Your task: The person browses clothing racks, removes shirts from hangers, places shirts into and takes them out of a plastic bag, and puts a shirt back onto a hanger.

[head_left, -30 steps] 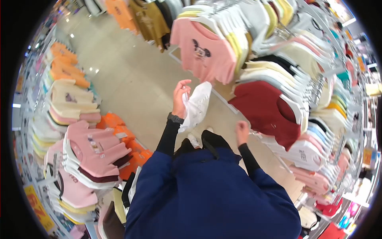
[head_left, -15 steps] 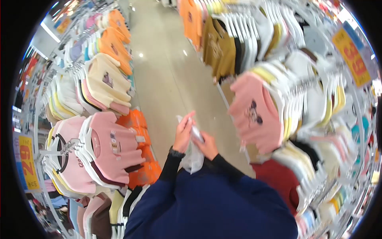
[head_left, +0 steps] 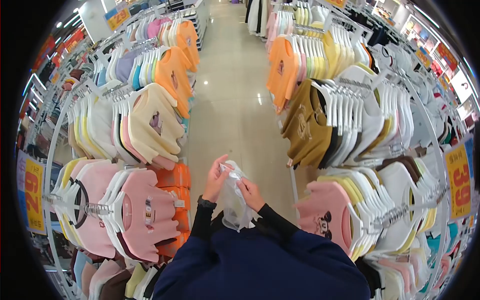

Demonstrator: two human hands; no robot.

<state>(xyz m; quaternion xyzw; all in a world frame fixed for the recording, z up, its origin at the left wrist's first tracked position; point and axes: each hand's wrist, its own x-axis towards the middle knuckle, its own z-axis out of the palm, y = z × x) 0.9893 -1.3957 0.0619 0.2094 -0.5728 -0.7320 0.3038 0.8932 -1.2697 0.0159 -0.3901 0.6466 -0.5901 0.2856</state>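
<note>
A thin, crumpled clear plastic bag [head_left: 233, 202] hangs between my two hands, in front of my chest. My left hand [head_left: 216, 179], with a dark band at the wrist, pinches the bag's upper left edge between thumb and fingers. On the other side my right hand [head_left: 250, 193] is closed on the bag, its thumb pressing on the plastic. The lower part of the bag dangles toward my dark blue top [head_left: 260, 265]. Whether anything is inside the bag I cannot tell.
Racks of shirts on white hangers line both sides of a shiny tiled aisle [head_left: 227, 120]. Pink shirts [head_left: 145, 215] hang close on my left, another pink shirt [head_left: 327, 215] on my right. Orange boxes [head_left: 175, 177] are stacked under the left rack. Price signs [head_left: 457, 177] stand on the racks.
My view has swung and levelled along the aisle, and the racks have shifted in it. The bag, bunched up earlier, is now spread wider between my hands.
</note>
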